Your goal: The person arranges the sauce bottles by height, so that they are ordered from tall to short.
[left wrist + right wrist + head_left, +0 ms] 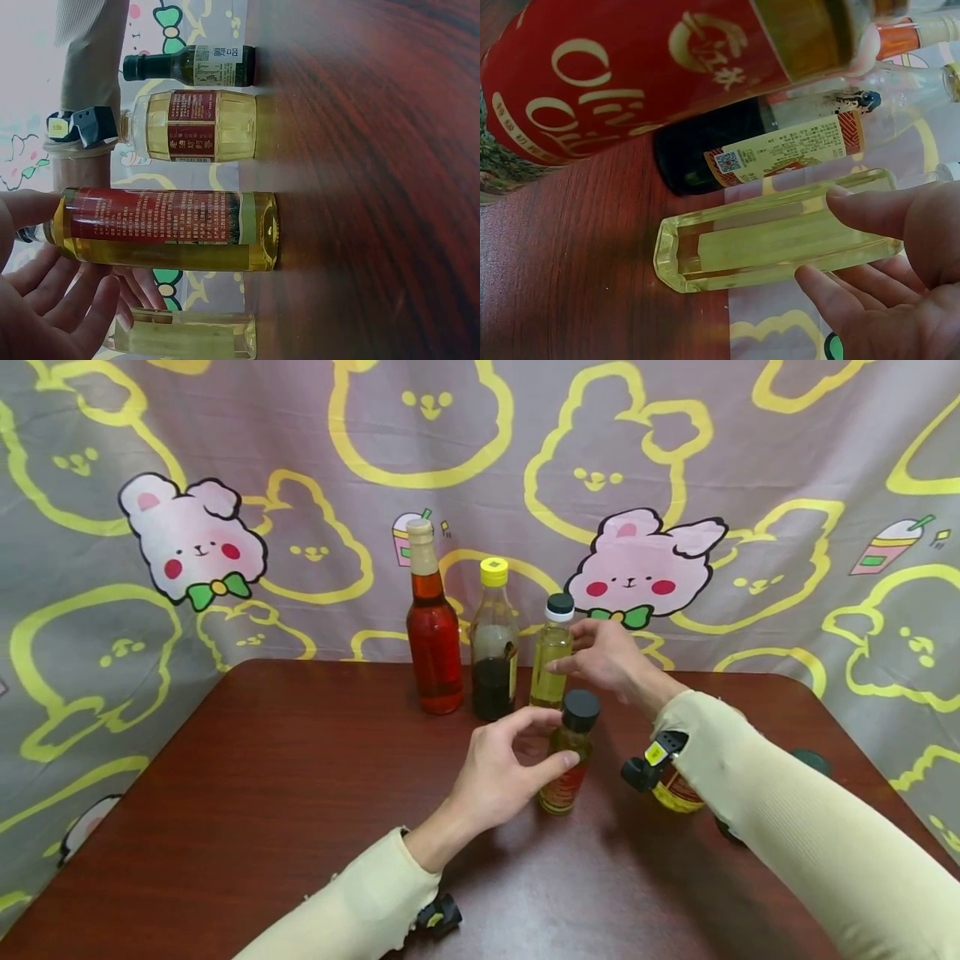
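Observation:
My left hand grips an olive oil bottle near its neck, thumb in front and fingers behind. This bottle has a black cap and a red label; its base meets the table. Farther back, my right hand holds a clear bottle of pale yellow oil with a dark green cap, thumb on one side and fingers on the other. The right wrist view shows that bottle's faceted body between thumb and fingers. Left of it stands a dark sauce bottle with a yellow cap.
A tall bottle of red liquid stands at the left of the row. Beneath my right forearm are a barrel-shaped oil bottle and a small dark green bottle, both partly hidden in the head view. A patterned curtain hangs behind the table.

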The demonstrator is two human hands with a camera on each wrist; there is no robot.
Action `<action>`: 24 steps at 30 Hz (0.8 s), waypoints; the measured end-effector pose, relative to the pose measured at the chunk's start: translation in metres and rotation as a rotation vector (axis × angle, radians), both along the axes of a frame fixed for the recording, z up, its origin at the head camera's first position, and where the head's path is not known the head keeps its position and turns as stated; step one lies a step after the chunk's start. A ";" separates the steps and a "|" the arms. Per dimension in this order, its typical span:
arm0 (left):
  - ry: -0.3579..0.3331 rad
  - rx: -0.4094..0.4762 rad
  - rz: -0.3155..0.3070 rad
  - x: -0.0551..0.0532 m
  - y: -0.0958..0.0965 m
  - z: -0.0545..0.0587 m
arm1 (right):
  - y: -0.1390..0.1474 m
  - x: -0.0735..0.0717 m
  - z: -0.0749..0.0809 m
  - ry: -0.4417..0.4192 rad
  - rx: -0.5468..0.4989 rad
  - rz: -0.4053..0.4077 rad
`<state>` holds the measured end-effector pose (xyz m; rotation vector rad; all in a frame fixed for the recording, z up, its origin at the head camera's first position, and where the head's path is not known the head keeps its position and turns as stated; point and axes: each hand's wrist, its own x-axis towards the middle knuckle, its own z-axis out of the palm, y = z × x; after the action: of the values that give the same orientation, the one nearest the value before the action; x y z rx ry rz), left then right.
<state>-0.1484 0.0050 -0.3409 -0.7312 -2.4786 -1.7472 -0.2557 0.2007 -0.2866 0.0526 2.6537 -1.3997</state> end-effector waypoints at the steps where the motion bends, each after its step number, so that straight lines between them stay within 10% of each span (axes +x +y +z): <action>1: -0.002 -0.002 -0.002 0.000 0.000 0.000 | 0.001 0.000 0.000 0.000 -0.001 0.002; 24: 0.010 -0.013 0.004 0.000 -0.001 -0.001 | -0.004 0.008 0.010 0.032 0.101 -0.007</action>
<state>-0.1487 0.0042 -0.3416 -0.7339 -2.4855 -1.7232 -0.2475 0.1966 -0.2767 0.0508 2.7516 -1.2784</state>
